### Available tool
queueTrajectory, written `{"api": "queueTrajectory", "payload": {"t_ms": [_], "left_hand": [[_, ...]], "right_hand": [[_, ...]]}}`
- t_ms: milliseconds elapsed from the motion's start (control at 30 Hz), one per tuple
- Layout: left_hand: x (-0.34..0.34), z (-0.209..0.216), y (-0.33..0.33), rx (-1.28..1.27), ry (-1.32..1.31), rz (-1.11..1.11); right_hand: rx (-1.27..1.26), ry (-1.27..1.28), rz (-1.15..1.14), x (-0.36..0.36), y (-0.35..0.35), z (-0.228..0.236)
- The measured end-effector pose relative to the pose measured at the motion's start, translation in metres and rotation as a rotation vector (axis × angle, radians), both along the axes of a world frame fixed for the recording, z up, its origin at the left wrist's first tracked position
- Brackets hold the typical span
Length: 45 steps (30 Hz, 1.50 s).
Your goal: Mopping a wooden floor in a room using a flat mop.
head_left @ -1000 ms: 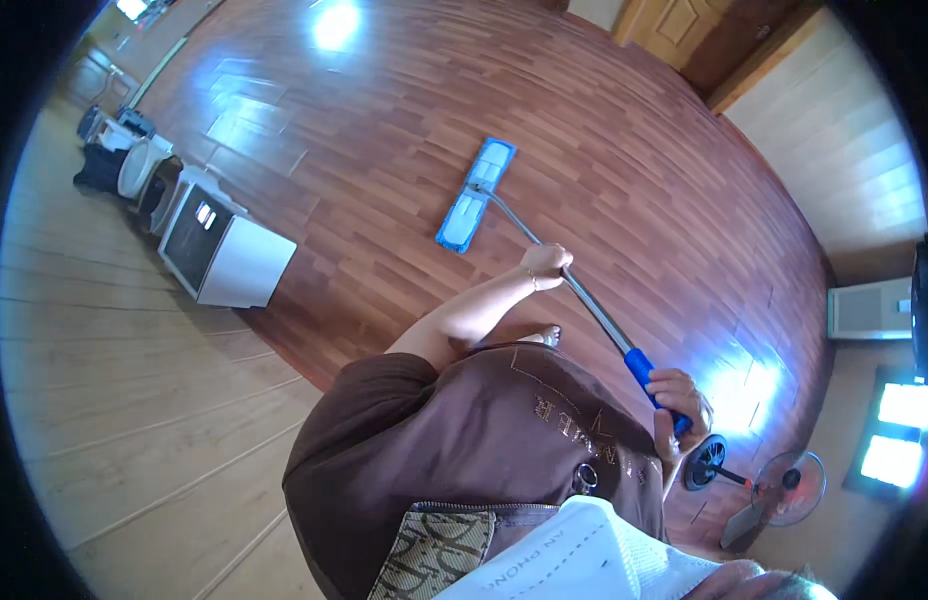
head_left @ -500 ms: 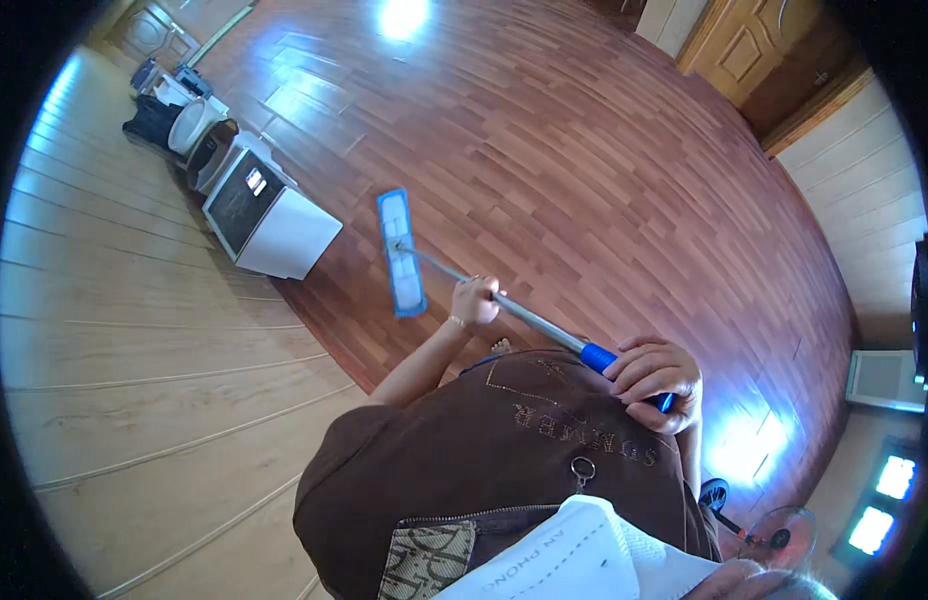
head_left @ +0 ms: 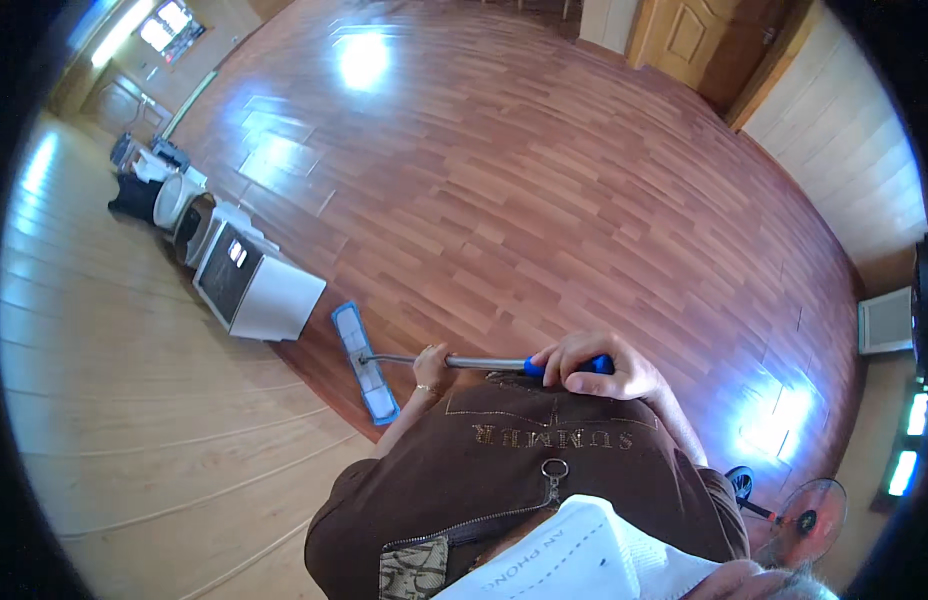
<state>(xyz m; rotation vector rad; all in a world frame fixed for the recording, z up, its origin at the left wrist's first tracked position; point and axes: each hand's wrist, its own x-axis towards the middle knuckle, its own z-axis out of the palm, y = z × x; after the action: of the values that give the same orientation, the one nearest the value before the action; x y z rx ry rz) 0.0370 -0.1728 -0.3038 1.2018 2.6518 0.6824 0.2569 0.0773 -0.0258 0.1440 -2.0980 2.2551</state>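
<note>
A flat mop (head_left: pixel 365 364) with a blue-edged, pale rectangular head rests on the reddish wood floor at the left, close to the wall. Its metal pole runs almost level across my front to a blue grip (head_left: pixel 601 365). Partway down the pole, my left hand (head_left: pixel 433 368) is closed around the metal, a bracelet at its wrist. At the upper end my right hand (head_left: pixel 601 366) wraps over the blue grip. The mop head lies just below a white box-shaped cabinet (head_left: pixel 274 298) with a dark glossy top, and a gap shows between them.
Along the left wall (head_left: pixel 164 400) stand a white round container (head_left: pixel 172 200) and other items behind the cabinet. A fan (head_left: pixel 807 521) stands at the lower right. A wooden door (head_left: pixel 689 40) is at the far right, and a white framed panel (head_left: pixel 886 321) sits by the right wall.
The mop head has come nearer to me and left, toward the wall. The pole has swung from slanting to nearly level. Both hands keep their hold, and the view has shifted.
</note>
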Motion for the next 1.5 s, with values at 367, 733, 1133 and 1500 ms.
{"api": "queueTrajectory", "payload": {"t_ms": [367,733,1133,1500], "left_hand": [[0.005,0.011,0.129,0.119,-0.128,-0.340],[0.081,0.060,0.305,0.097,-0.263,-1.189],[0.245,0.086,0.338,-0.228,-0.357,-1.817],[0.262,0.088,0.353,-0.240,-0.257,-2.046]], "right_hand": [[0.244,0.230,-0.163,0.043,0.052,0.053],[0.695,0.264,-0.648,0.159,0.047,0.077],[1.046,0.000,-1.414,0.221,-0.092,0.106],[1.087,-0.039,-1.476,0.176,-0.111,0.104]]}}
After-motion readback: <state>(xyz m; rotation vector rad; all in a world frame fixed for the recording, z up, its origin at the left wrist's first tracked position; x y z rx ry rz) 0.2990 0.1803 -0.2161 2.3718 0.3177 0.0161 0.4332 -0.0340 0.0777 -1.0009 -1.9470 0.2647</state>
